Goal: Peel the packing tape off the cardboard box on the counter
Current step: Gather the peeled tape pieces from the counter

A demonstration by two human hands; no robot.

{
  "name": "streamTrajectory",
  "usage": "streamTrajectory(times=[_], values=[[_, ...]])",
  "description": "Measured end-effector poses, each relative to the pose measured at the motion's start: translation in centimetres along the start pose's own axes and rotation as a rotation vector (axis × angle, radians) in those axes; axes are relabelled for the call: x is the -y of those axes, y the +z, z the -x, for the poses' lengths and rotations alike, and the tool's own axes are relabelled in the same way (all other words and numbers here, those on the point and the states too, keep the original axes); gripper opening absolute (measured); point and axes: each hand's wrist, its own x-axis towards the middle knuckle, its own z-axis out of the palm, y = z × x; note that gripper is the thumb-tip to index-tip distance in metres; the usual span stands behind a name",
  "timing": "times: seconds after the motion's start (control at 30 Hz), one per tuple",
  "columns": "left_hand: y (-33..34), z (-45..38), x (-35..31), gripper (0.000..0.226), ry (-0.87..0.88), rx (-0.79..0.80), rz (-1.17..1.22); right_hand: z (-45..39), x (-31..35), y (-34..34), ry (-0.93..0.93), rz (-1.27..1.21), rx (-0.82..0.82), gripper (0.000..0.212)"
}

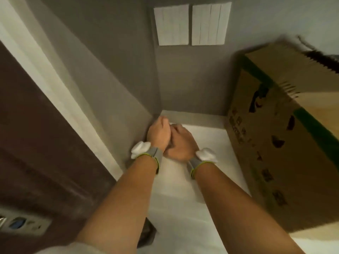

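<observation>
— What's hidden from you right now?

— My left hand (159, 133) and right hand (180, 143) are pressed together at the far corner of the desk (185, 197), against the grey wall (113, 76). The fingers curl away from me, so I cannot tell whether either grip holds anything or is just closed on itself.

— And the box?

— The cardboard box (286, 143) stands on the desk to my right, well apart from both hands, its far end cut off by the frame edge. A green band (311, 123) crosses it; I can't make out any packing tape through the blur.

— Any writing?

— Dark printed marks run down its side, too smeared to read. Two white switch plates (190, 24) sit on the wall above.
</observation>
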Motion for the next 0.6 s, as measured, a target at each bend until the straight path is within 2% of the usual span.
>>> streamTrajectory(times=[0.1,0.27,0.33,0.47,0.53,0.6], values=[[0.4,0.2,0.3,0.037,0.064,-0.014,-0.124,0.1,-0.4,0.3,0.005,-0.016,-0.023,0.077],[0.7,0.2,0.6,0.041,0.106,0.052,-0.168,0.2,-0.5,0.5,0.054,-0.085,-0.122,0.069],[0.8,0.4,0.5,0.041,0.099,0.033,-0.005,0.6,-0.4,0.3,0.026,-0.082,-0.076,0.076],[0.1,0.4,0.0,0.045,-0.164,0.051,0.577,2.2,1.3,0.6,-0.042,-0.017,0.049,0.102],[0.0,0.2,-0.3,0.046,-0.207,0.096,0.597,2.6,2.2,0.9,-0.048,0.014,0.033,0.093],[0.0,0.1,-0.5,0.046,-0.221,0.149,0.48,2.8,2.6,1.1,-0.056,0.036,-0.037,0.064]])
